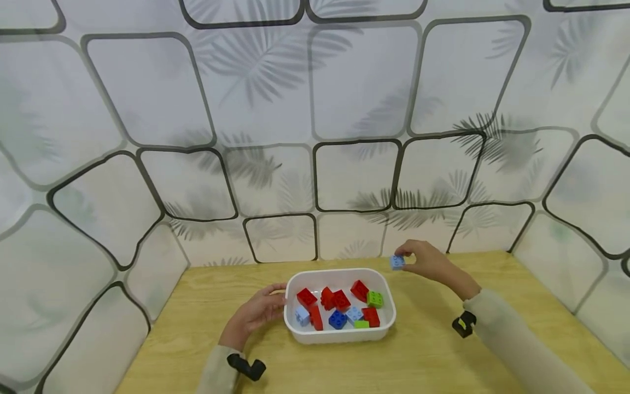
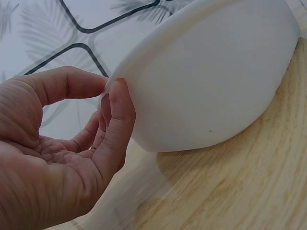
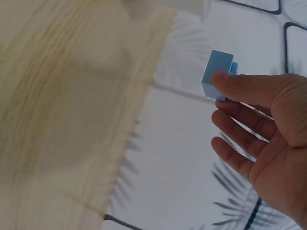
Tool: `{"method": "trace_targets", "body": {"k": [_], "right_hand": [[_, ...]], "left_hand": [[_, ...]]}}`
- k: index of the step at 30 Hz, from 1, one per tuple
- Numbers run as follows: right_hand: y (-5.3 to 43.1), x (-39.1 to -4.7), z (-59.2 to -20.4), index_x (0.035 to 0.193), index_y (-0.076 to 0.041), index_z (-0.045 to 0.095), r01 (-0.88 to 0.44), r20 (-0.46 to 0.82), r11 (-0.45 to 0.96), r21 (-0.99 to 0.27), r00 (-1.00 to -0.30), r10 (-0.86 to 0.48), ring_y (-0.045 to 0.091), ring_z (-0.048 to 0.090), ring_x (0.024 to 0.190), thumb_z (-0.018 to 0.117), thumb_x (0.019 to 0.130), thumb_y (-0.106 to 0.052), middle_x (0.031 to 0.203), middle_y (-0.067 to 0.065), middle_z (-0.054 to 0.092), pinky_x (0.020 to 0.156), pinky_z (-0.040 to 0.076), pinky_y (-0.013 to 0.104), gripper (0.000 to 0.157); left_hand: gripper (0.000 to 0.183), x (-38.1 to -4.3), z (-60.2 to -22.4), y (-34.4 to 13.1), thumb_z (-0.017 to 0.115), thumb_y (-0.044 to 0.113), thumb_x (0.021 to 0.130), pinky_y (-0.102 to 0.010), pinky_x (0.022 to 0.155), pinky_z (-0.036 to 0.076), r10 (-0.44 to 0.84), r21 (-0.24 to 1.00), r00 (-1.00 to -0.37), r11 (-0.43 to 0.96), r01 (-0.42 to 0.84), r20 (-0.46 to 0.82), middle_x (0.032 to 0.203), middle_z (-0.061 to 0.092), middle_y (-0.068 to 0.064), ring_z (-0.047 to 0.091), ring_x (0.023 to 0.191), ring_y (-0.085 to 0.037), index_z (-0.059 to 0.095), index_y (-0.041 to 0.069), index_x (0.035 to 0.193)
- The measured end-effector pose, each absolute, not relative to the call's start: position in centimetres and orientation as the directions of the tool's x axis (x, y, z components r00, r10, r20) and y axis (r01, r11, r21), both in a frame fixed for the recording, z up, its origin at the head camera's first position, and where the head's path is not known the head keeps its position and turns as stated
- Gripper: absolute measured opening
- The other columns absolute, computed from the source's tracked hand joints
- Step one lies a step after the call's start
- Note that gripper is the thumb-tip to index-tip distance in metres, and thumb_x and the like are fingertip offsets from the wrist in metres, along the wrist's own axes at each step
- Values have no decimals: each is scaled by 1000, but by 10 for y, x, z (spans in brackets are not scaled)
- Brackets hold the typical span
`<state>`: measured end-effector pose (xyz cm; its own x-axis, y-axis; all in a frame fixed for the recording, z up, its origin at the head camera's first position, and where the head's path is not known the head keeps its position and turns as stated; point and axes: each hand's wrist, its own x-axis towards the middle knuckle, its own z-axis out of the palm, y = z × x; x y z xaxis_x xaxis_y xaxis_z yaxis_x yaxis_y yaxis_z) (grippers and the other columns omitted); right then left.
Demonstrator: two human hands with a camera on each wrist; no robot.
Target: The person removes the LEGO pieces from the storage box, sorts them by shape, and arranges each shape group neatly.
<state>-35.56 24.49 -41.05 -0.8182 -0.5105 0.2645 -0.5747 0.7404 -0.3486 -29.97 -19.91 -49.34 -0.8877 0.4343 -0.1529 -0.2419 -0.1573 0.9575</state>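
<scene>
A white plastic bin (image 1: 339, 336) stands on the wooden table with several toy building bricks in it. My left hand (image 1: 263, 309) is at the bin's left end; in the left wrist view its thumb and a finger (image 2: 122, 100) pinch the rim. To the right of the bin and above the table, my right hand (image 1: 430, 264) holds a light blue building brick (image 1: 397, 262) between thumb and fingertips. Up close in the right wrist view, the brick (image 3: 218, 67) shows smooth sides, its studs facing the hand's side. The other fingers there are loosely bent.
Inside the bin lie red bricks (image 1: 307, 297), a dark blue brick (image 1: 337, 319), light blue bricks (image 1: 354, 313) and green bricks (image 1: 375, 299). A patterned cloth wall (image 1: 275, 180) rises behind the table (image 1: 197, 328) and on both sides.
</scene>
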Motion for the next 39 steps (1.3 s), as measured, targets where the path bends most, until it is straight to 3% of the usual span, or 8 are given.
{"method": "trace_targets", "body": {"k": [8, 15, 24, 39], "right_hand": [[257, -371, -443, 105, 4, 70, -604, 255, 707, -367, -796, -548, 38, 66, 94, 80, 83, -2, 100, 15, 69, 83, 56, 51, 25], [270, -378, -460, 102, 0, 69, -606, 253, 718, -341, -795, -551, 34, 66, 92, 80, 82, -3, 97, 11, 68, 81, 56, 45, 23], [273, -388, -467, 101, 1, 68, -585, 224, 725, -365, -810, -541, 29, 66, 91, 83, 82, -8, 97, 12, 69, 82, 56, 44, 26], [272, -393, -472, 99, 1, 68, -575, 189, 722, -385, -815, -548, 31, 67, 91, 80, 82, -5, 96, 13, 68, 83, 56, 47, 21]], "left_hand": [[43, -300, -495, -203, 52, 1, 101, -29, 86, 58, 426, 958, -890, -151, -245, -160, 112, 69, 3, 67, 100, -9, 39, -4, 141], [41, -300, -495, -201, 53, 2, 101, -29, 88, 58, 434, 954, -886, -160, -254, -163, 112, 69, 3, 67, 101, -9, 42, -1, 140], [43, -299, -492, -200, 52, 2, 101, -27, 84, 58, 438, 953, -885, -170, -253, -157, 111, 69, 3, 67, 98, -8, 40, -2, 142], [38, -302, -494, -198, 52, 0, 100, -27, 83, 59, 448, 944, -881, -198, -264, -153, 110, 69, 2, 67, 97, -9, 44, 1, 137]]}}
